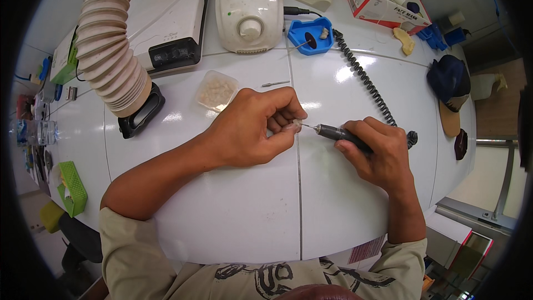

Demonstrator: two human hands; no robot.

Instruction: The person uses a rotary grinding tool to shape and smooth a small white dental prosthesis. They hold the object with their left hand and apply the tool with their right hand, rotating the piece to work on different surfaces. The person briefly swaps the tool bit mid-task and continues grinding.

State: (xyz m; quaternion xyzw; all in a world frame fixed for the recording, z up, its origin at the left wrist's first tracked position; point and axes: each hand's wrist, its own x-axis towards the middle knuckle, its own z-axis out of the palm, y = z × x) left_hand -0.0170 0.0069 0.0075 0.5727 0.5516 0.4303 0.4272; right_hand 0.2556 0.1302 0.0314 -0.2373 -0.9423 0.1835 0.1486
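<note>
Over the middle of the white tiled table, my left hand (pixel 261 125) pinches a tiny whitish piece (pixel 296 123) between thumb and fingertips; its exact kind is too small to make out. My right hand (pixel 380 150) is wrapped round a dark rotary handpiece (pixel 338 133), held like a pen. The handpiece's thin metal bur points left and meets the small piece, or comes very close to it. From the handpiece's rear, a black coiled cord (pixel 369 80) runs up toward the back. Beside my left wrist sits a clear plastic tub (pixel 217 90) of small pale pieces.
A ribbed suction hose (pixel 108 39) with a black nozzle (pixel 142 112) hangs at the left. Behind stand a white control unit (pixel 250 11) and a blue tray (pixel 311 38). A loose bur (pixel 276 83) lies nearby. A cap (pixel 449 80), mask box (pixel 386 3) and green basket (pixel 72 188) line the edges.
</note>
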